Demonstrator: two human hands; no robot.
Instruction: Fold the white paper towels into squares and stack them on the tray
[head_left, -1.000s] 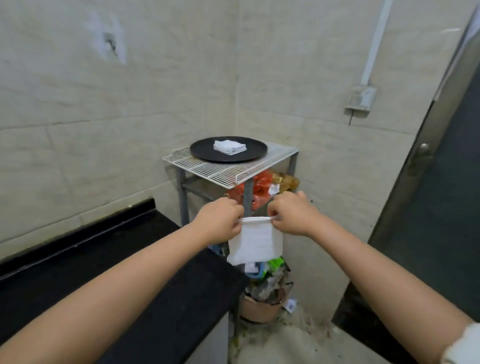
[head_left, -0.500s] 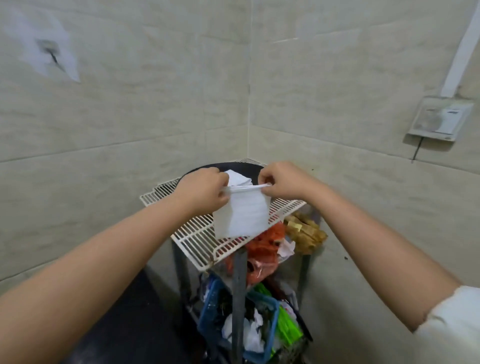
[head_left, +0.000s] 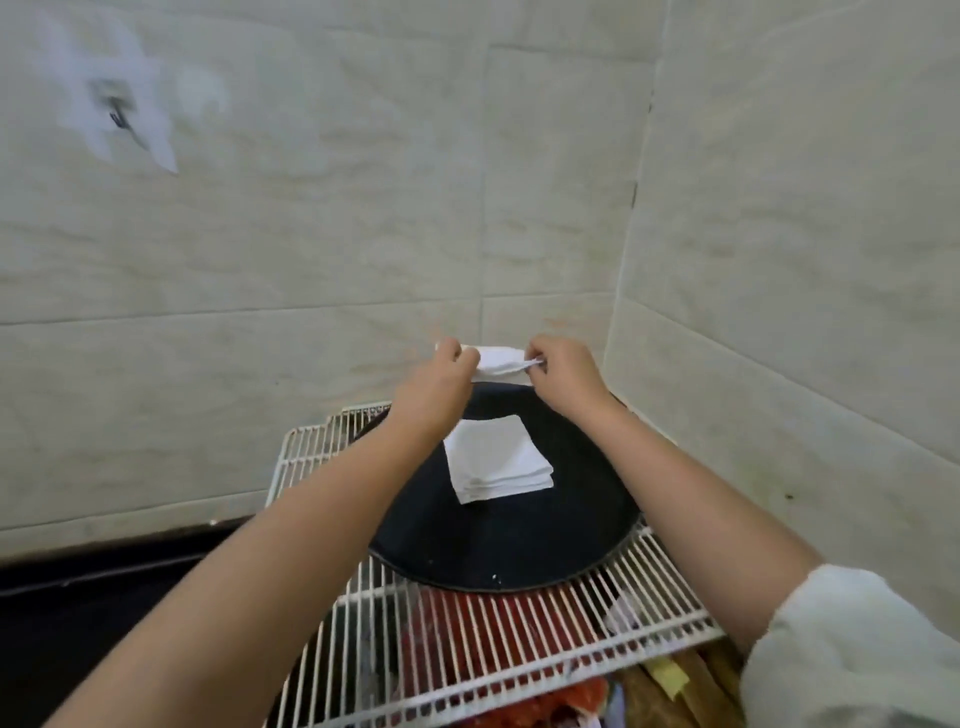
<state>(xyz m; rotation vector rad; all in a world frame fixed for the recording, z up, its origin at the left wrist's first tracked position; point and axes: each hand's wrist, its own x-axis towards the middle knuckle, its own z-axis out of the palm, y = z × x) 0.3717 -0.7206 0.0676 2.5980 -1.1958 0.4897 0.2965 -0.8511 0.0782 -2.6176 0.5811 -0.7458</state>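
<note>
— Since half a second before, you had carried the folded towel (head_left: 500, 362) up and away from you. It had hung in front of the rack's near edge then. At this moment it was raised over the far rim of the tray (head_left: 519, 540), and it lay more flat than hanging.

— What was closest to you?

— Your two forearms, reaching out from the bottom corners, with a white sleeve (head_left: 857, 649) on your right arm. Under them lay the white wire rack (head_left: 493, 654). Something red (head_left: 498, 623) showed through its bars, and brown pieces (head_left: 685, 686) sat below its right corner. A black counter (head_left: 104, 587) ran along the wall on your left.

— And the tray?

— It was round and black, and it rested on the rack. A stack of folded white towels (head_left: 496, 457) sat on it a little past the middle, square and fairly neat, with your left wrist crossing in front of its upper left corner.

— How were my hands set?

— Your left hand (head_left: 434, 384) pinched the left end of the raised towel, fingers curled round it, with a bit of white sticking out past the knuckles. Your right hand (head_left: 563, 374) pinched the right end between thumb and fingers. The towel was stretched between them, well above the stack and touching neither it nor the tray.

— Beyond that?

— Pale tiled walls (head_left: 363, 208) met in a corner on the right. A blurred mark (head_left: 119, 119) showed high on the left wall.
</note>
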